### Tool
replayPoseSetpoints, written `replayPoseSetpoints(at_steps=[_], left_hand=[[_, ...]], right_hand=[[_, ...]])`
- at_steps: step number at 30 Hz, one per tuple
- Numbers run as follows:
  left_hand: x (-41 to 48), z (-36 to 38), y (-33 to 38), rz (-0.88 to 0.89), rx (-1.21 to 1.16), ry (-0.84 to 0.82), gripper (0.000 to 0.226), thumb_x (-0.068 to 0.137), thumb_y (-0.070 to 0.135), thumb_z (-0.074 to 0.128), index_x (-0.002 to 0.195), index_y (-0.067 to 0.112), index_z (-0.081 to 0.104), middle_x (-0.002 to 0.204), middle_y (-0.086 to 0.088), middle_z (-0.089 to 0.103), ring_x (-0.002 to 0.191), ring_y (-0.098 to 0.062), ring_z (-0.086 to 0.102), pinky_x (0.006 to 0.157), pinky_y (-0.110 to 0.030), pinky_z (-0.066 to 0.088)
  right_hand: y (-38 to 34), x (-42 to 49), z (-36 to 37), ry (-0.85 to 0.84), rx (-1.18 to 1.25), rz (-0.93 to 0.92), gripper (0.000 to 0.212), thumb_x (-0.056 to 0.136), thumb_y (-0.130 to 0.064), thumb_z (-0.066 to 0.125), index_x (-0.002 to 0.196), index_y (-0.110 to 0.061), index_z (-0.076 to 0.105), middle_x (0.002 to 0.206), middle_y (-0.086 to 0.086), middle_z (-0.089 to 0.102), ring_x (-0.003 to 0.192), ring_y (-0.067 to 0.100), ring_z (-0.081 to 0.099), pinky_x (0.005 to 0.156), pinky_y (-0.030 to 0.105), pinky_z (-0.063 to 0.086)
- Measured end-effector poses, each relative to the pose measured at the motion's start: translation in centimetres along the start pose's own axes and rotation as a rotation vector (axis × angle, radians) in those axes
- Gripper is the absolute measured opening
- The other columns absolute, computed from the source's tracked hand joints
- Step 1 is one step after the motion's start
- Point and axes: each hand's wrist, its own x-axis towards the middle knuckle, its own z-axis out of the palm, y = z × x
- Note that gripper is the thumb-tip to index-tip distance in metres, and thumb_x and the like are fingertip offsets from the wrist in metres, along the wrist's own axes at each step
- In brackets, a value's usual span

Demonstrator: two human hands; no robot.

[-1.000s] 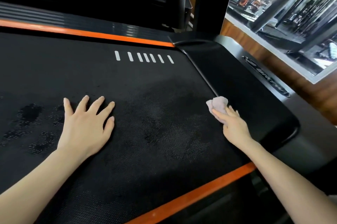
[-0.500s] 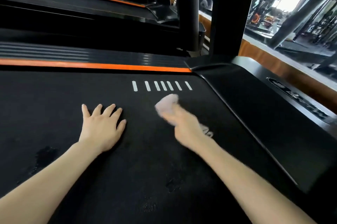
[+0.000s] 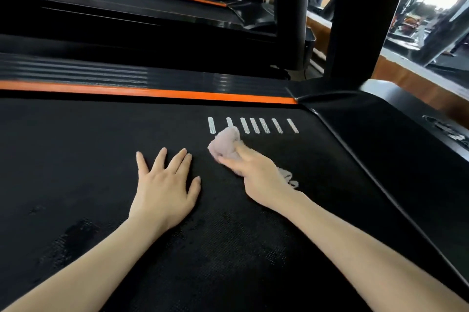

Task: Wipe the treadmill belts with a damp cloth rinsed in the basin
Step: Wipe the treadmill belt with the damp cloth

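Left hand [image 3: 163, 189] flat and splayed on textured black belt [image 3: 76, 159], right hand [image 3: 256, 174] curled around crumpled pale-pink cloth [image 3: 224, 142].

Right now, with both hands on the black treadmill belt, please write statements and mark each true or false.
1. The left hand lies flat, fingers spread, on the black textured treadmill belt. True.
2. The right hand holds a blue sponge. False: it grips a crumpled pale pink cloth.
3. The cloth covers part of one short white stripe. True.
4. A green strip borders the belt's far side. False: it is an orange strip.
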Motion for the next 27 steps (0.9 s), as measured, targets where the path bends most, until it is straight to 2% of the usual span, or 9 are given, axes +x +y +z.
replayPoseSetpoints(at_steps=[2,5,7,9,12,14,21,24,27], left_hand=[[-0.1,0.0,0.0,-0.001,-0.018,-0.001,0.087,0.078,0.056,-0.011,0.149,0.020,0.024,0.156,0.007,0.022,0.144,-0.028,0.014,0.112,-0.059,-0.003],[0.0,-0.2,0.0,0.020,-0.030,-0.004,0.080,0.083,0.054,0.000,0.144,0.017,0.036,0.151,0.003,0.034,0.140,-0.033,0.024,0.111,-0.061,0.003],[0.1,0.0,0.0,0.046,-0.006,0.017,0.071,0.088,0.050,0.013,0.135,0.013,0.050,0.141,-0.002,0.048,0.131,-0.039,0.039,0.107,-0.066,0.016],[0.2,0.1,0.1,0.060,0.011,0.053,0.063,0.089,0.047,0.024,0.125,0.009,0.060,0.131,-0.005,0.058,0.121,-0.042,0.050,0.101,-0.068,0.027],[0.1,0.1,0.0,0.052,0.014,0.079,0.060,0.089,0.046,0.029,0.122,0.010,0.062,0.127,-0.005,0.061,0.117,-0.041,0.054,0.097,-0.069,0.030],[0.1,0.3,-0.2,0.053,-0.003,0.095,0.061,0.089,0.048,0.028,0.125,0.011,0.060,0.130,-0.004,0.059,0.120,-0.040,0.052,0.099,-0.068,0.028],[0.2,0.5,-0.3,0.054,-0.014,0.096,0.062,0.089,0.049,0.027,0.124,0.011,0.061,0.129,-0.003,0.060,0.119,-0.040,0.052,0.098,-0.068,0.030],[0.1,0.1,-0.3,0.058,-0.027,0.107,0.063,0.089,0.049,0.026,0.126,0.010,0.059,0.131,-0.004,0.058,0.121,-0.040,0.050,0.099,-0.069,0.029],[0.1,0.1,-0.4,0.076,-0.025,0.112,0.062,0.089,0.048,0.027,0.124,0.009,0.061,0.129,-0.005,0.060,0.119,-0.040,0.052,0.097,-0.069,0.031]], right_hand=[[2.9,0.6,-1.7,-0.053,-0.026,-0.097,0.070,0.084,0.014,0.040,0.133,-0.035,0.054,0.153,-0.002,0.035,0.138,0.020,0.034,0.113,0.032,0.029],[9.1,3.4,-4.7,0.044,-0.084,0.379,0.070,0.085,0.009,0.039,0.132,-0.040,0.053,0.141,0.001,0.051,0.125,0.025,0.048,0.100,0.030,0.041],[9.1,5.8,-4.6,0.090,-0.096,0.650,0.059,0.090,0.001,0.042,0.138,-0.032,0.048,0.140,0.011,0.048,0.122,0.034,0.049,0.096,0.033,0.041],[5.1,8.0,-1.9,0.062,-0.094,0.563,0.058,0.089,0.000,0.044,0.141,-0.027,0.047,0.141,0.013,0.044,0.123,0.036,0.047,0.100,0.036,0.039],[-1.1,10.0,1.3,-0.048,-0.118,0.093,0.069,0.087,0.008,0.040,0.142,-0.033,0.044,0.152,0.006,0.033,0.128,0.031,0.042,0.102,0.035,0.034],[0.3,11.7,0.5,-0.074,-0.107,0.023,0.073,0.085,0.011,0.039,0.139,-0.038,0.046,0.154,-0.005,0.032,0.135,0.025,0.038,0.107,0.034,0.032],[14.7,10.0,-5.0,0.049,-0.151,0.464,0.058,0.090,-0.001,0.045,0.132,-0.039,0.054,0.135,-0.003,0.056,0.118,0.028,0.054,0.083,0.030,0.044],[17.1,8.4,-6.1,0.044,-0.234,0.560,0.059,0.090,-0.004,0.049,0.137,-0.040,0.047,0.138,0.000,0.052,0.122,0.030,0.051,0.095,0.038,0.045],[18.8,6.6,-7.1,-0.004,-0.379,0.628,0.069,0.089,0.002,0.043,0.144,-0.039,0.036,0.148,0.003,0.040,0.134,0.029,0.038,0.111,0.042,0.031]])
